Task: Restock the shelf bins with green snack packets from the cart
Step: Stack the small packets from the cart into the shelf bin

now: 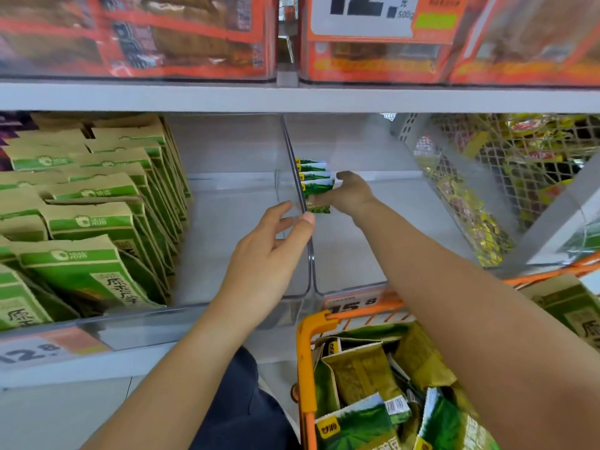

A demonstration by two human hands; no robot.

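The right hand (352, 193) grasps a green packet (316, 190), just in front of three more standing packets (312, 167). Beside it, the left hand (272, 251) pinches the clear divider (300, 203).

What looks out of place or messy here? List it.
The green packets in the orange cart lie jumbled at all angles, unlike the tidy kraft bags on the left. The clear divider, pinched by the left hand, runs slanted. The right hand holds packets against it.

Orange packs (136, 37) upper shelf — price tag (360, 14).
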